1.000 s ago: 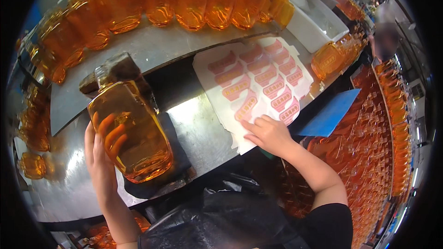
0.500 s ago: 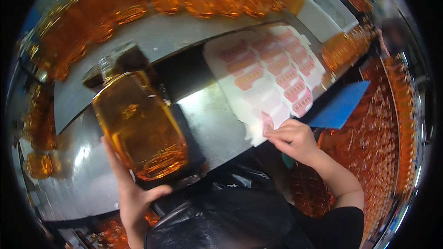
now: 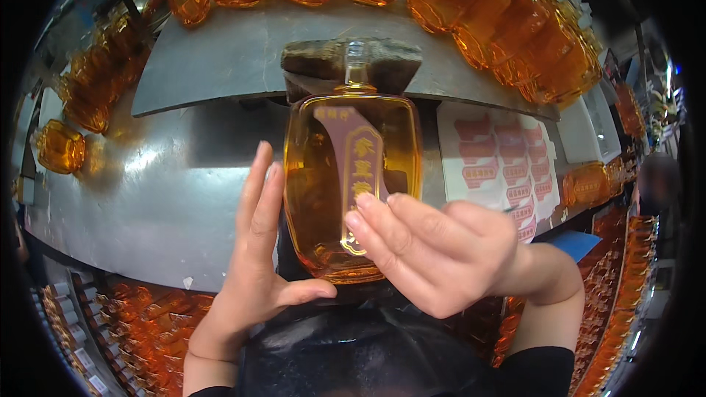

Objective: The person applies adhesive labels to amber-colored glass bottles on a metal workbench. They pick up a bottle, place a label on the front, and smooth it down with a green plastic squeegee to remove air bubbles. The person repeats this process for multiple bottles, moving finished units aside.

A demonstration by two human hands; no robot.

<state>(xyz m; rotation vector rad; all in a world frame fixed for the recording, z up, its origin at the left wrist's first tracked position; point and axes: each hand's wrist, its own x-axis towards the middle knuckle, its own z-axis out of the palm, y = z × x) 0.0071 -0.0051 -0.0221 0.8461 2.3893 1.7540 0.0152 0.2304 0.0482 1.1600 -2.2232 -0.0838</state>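
A flat clear bottle (image 3: 316, 198) full of amber liquid stands upright in the middle of the view, its short neck pointing up. My left hand (image 3: 254, 257) holds it from the left, fingers straight along its edge and thumb under its base. My right hand (image 3: 434, 250) comes in from the right, fingertips on the lower part of a pale label (image 3: 362, 165) with gold edging. The label lies along the front of the bottle.
A white sheet of red stickers (image 3: 500, 169) lies on the grey metal table (image 3: 147, 198) to the right. Rows of amber bottles (image 3: 456, 7) line the far side, and more stand at the left (image 3: 62, 147). Filled crates (image 3: 147, 316) sit below. A dark block (image 3: 316, 59) stands behind the bottle's neck.
The bottle has come from the left to the middle and now stands upright. My right hand has left the sticker sheet and brought a label onto the bottle's front.
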